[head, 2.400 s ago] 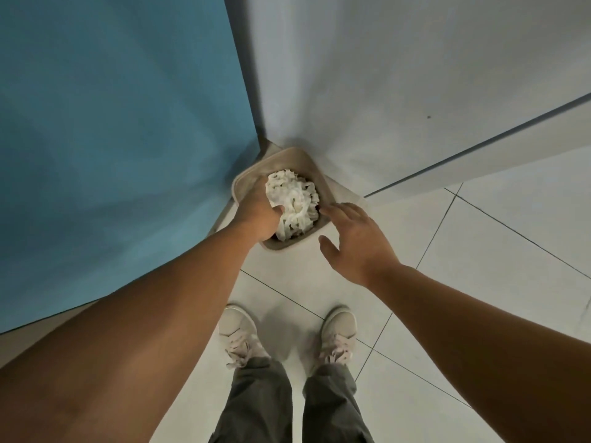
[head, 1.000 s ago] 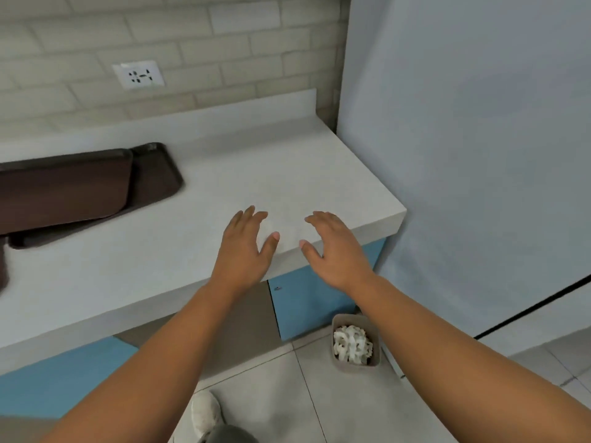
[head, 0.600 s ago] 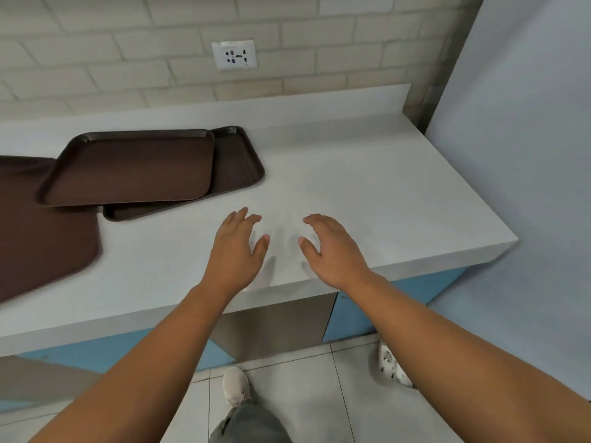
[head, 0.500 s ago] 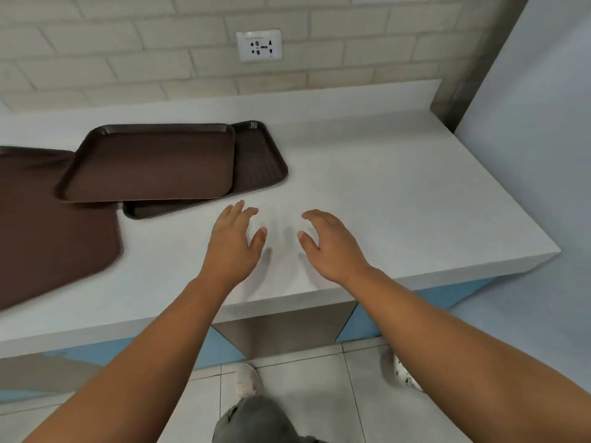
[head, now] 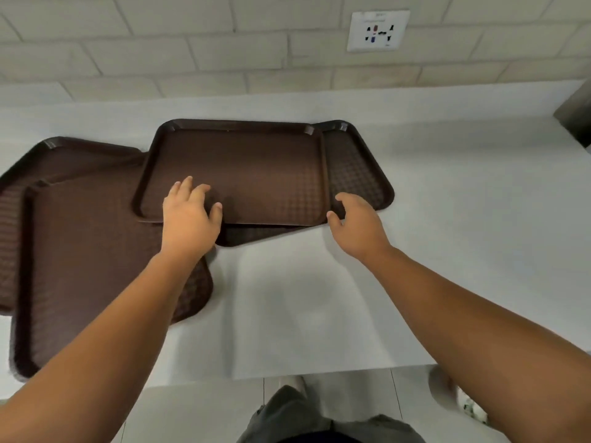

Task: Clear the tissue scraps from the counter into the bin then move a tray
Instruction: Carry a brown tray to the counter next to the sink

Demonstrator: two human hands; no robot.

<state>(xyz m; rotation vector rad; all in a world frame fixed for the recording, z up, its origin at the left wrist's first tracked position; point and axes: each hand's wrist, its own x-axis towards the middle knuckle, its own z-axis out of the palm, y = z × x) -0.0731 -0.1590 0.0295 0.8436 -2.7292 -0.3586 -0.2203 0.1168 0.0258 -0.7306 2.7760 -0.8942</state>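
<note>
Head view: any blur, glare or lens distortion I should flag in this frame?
Head view: wide-angle bowing curves the brick wall and the back edge of the counter; the leftmost trays smear towards the frame edge, while the top tray and wall socket look fairly sharp; a soft shadow lies on the counter's near half; no glare.

A dark brown rectangular plastic tray (head: 256,174) with a raised rim and textured face lies flat on a second matching tray (head: 358,174), which juts out to its right. A third tray (head: 89,251) and a fourth tray (head: 80,158) overlap to the left, all on the pale grey bench (head: 447,251).
</note>
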